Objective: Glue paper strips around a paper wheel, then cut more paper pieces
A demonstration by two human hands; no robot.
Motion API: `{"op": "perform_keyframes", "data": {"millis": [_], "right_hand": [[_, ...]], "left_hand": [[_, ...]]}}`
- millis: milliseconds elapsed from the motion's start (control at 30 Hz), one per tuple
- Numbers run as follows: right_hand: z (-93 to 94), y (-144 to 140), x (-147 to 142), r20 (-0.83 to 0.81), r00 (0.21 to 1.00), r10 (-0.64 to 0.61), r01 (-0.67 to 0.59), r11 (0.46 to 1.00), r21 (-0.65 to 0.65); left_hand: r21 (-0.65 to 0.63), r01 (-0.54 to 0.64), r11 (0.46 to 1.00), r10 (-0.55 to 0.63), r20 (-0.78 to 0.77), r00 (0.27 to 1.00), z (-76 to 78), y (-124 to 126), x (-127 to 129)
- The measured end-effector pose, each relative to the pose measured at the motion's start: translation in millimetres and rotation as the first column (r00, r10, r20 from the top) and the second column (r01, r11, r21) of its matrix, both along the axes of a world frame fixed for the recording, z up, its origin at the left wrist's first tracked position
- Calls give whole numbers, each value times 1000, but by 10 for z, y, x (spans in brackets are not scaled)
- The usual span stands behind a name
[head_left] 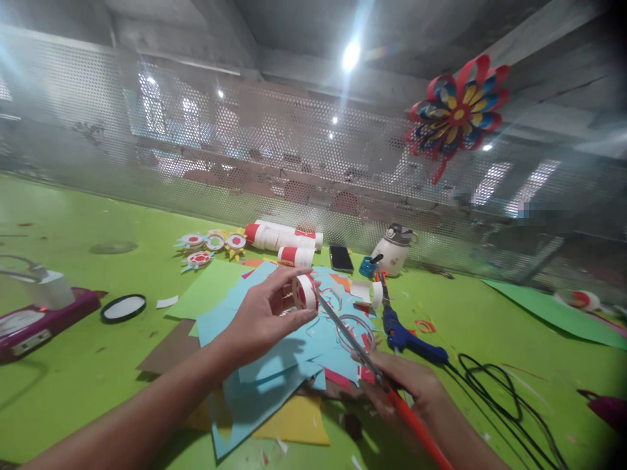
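The right hand (409, 385) sits lowest in the view, its fingers closed around the red handles of a pair of scissors (360, 352), whose slim blades run up and to the left, the tips touching a small paper roll (304, 292). That red-and-white roll is pinched between the thumb and fingertips of the left hand (262, 320), which is otherwise loosely curled and held up just above the table. Under both hands lies a loose heap of light blue paper sheets (274, 365), with a yellow sheet (298, 424) showing at its near edge below the left wrist. Just right of the scissors rests a blue glue gun (409, 339), its black cord (490, 385) looping away past the right hand. Beyond the left hand's fingers lie a dark phone (340, 258) and several red-and-white tubes (284, 238), with small finished paper flowers (213, 245) to their left. Farther right of the phone stands a white kettle-like pot (394, 251). A big red, blue and yellow paper flower (458, 111) hangs on the mesh screen (196, 143) behind the green table (73, 215).
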State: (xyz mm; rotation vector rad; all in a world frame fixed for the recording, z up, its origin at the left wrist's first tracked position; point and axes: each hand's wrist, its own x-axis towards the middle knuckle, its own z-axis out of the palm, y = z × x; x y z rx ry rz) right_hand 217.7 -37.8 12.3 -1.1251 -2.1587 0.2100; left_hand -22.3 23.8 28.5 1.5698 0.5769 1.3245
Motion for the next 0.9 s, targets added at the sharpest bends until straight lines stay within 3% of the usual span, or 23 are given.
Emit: {"op": "perform_keyframes", "data": {"millis": [500, 767, 900], "right_hand": [[130, -55, -50, -95, 991, 91, -93, 996, -11], [147, -74, -54, -37, 999, 19, -18, 999, 35], [93, -51, -31, -29, 999, 39, -40, 999, -22]], "left_hand": [[-5, -29, 1000, 29, 5, 1000, -20, -26, 31], [-4, -39, 999, 39, -13, 999, -16, -16, 39], [-5, -39, 999, 39, -9, 999, -11, -22, 29]]}}
